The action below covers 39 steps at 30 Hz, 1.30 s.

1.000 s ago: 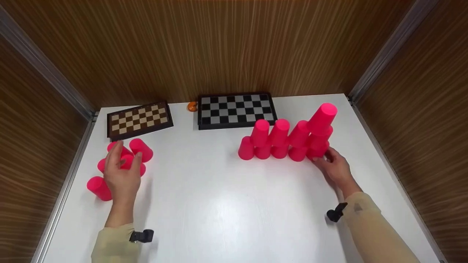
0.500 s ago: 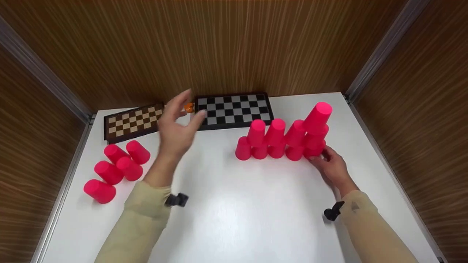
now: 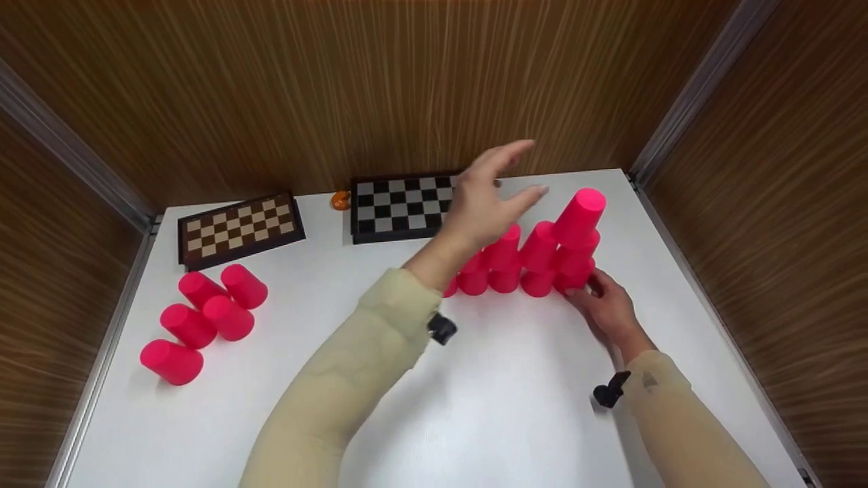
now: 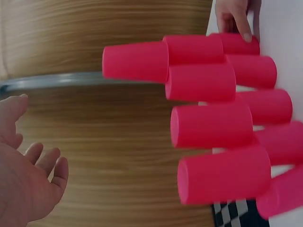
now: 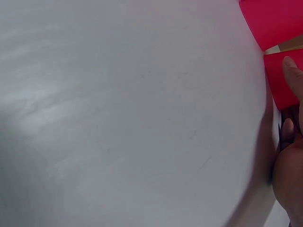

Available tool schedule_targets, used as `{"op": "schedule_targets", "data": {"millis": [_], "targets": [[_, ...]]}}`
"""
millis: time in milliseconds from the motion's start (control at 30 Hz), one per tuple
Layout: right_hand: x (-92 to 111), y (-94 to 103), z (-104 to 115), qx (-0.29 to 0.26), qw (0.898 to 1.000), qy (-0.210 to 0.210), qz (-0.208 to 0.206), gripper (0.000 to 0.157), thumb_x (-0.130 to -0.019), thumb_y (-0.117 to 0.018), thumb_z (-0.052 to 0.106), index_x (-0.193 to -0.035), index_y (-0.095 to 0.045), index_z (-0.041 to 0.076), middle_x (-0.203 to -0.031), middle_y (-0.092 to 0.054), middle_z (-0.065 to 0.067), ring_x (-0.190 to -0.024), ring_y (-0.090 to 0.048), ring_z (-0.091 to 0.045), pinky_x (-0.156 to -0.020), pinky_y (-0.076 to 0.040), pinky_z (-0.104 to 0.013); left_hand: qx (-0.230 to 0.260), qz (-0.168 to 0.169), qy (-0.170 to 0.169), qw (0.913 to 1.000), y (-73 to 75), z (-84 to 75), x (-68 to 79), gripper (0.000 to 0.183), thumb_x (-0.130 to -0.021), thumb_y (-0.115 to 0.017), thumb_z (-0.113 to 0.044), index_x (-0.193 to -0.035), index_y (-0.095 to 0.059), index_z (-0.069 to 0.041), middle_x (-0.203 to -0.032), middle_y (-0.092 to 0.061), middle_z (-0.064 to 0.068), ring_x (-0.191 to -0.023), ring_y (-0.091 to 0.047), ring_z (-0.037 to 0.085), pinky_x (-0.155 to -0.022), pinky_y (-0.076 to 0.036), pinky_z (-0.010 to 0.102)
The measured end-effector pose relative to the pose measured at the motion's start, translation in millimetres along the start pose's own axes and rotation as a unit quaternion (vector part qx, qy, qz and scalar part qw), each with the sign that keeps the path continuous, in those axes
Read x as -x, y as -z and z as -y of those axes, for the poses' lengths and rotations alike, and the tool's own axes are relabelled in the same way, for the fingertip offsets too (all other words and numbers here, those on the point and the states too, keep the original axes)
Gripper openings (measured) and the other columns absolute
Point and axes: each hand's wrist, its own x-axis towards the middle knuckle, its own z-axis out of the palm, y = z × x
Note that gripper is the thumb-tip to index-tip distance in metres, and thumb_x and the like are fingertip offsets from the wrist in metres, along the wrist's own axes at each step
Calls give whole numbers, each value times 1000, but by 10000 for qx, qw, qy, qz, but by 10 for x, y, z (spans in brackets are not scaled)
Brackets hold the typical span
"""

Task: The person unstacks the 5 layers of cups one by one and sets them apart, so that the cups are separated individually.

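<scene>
Pink cups stand upside down in a tiered stack at the right. One top cup (image 3: 580, 217) sits above the right end of the second row. My right hand (image 3: 614, 312) holds the bottom right cup (image 3: 575, 279) at its side; in the right wrist view, the thumb (image 5: 293, 78) lies on that cup (image 5: 279, 85). My left hand (image 3: 483, 203) is raised, thumb and fingers spread and holding nothing, left of the top cup. It hides part of the stack's left end in the head view. In the left wrist view, a gap separates this hand (image 4: 28, 170) from the cups.
Several loose pink cups (image 3: 229, 317) stand upside down at the left. Behind lie a brown checkered board (image 3: 241, 227), a black and silver one (image 3: 400, 207), partly covered by my left hand, and a small orange object (image 3: 340, 200). Wood-grain walls surround the white table (image 3: 515, 407).
My left hand has left the loose cups and swept rightward, up over the table, to the stack, carrying nothing. The right hand has stayed on the bottom right cup.
</scene>
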Motion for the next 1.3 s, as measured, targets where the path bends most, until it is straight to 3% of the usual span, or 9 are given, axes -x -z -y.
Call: {"op": "schedule_targets", "data": {"millis": [167,333,433,633,800,1000,1167,1300], "targets": [[-6,-56,-16,-24,9999,103,13,81,-95,-82,40,-164,-40,30,-162,-41,-3,-147,-39,-32,-105,-54,-29,-118,399,382,9984,-356,28,-127,62,-97,-79,-24,-155,-56,-19,-154,-54,-1,-138,-51,7,-103,-48,17],[6,-74,-22,537,9979,354,-48,83,-94,-82,45,-164,-41,27,-160,-44,-4,-146,-41,-31,-103,-54,-27,-273,588,486,9967,-653,119,-187,60,-98,-79,-25,-154,-57,-19,-153,-56,-1,-137,-51,6,-105,-47,16],[11,-68,-18,826,9957,413,-78,85,-93,-81,49,-164,-40,26,-159,-45,-5,-146,-41,-31,-106,-53,-31,-511,684,496,9951,-800,173,-209,61,-98,-78,-27,-154,-57,-20,-153,-56,-2,-140,-49,6,-105,-44,14],[-2,-82,19,878,9958,258,-64,89,-91,-81,54,-165,-39,28,-161,-43,-3,-147,-39,-31,-111,-51,-37,-784,755,902,9900,-975,280,-209,64,-96,-80,-27,-155,-56,-24,-151,-56,-3,-132,-53,5,-95,-49,12],[13,-107,53,688,9975,158,-37,87,-91,-81,52,-164,-39,30,-161,-43,-2,-148,-39,-30,-108,-52,-32,-774,747,1084,9883,-999,330,-194,65,-97,-81,-25,-156,-54,-26,-148,-57,-5,-129,-55,5,-97,-50,13],[61,-124,108,160,9998,47,78,80,-97,-80,36,-165,-39,27,-162,-41,-4,-147,-39,-31,-104,-54,-28,-521,587,927,9926,-941,290,-155,64,-97,-80,-23,-156,-55,-25,-147,-59,-5,-128,-56,5,-95,-51,14],[56,-81,77,32,10000,25,67,81,-96,-81,36,-165,-38,29,-163,-40,-3,-148,-39,-29,-107,-52,-30,-42,374,680,9970,-794,231,-57,62,-98,-79,-20,-155,-55,-23,-147,-59,-4,-127,-56,4,-96,-51,13],[44,-15,40,502,9986,155,-80,87,-94,-81,45,-167,-36,30,-167,-37,-4,-152,-35,-31,-110,-50,-31,289,120,406,9987,-597,210,56,61,-98,-78,-16,-154,-56,-20,-145,-60,-1,-126,-58,5,-97,-52,15]]}}
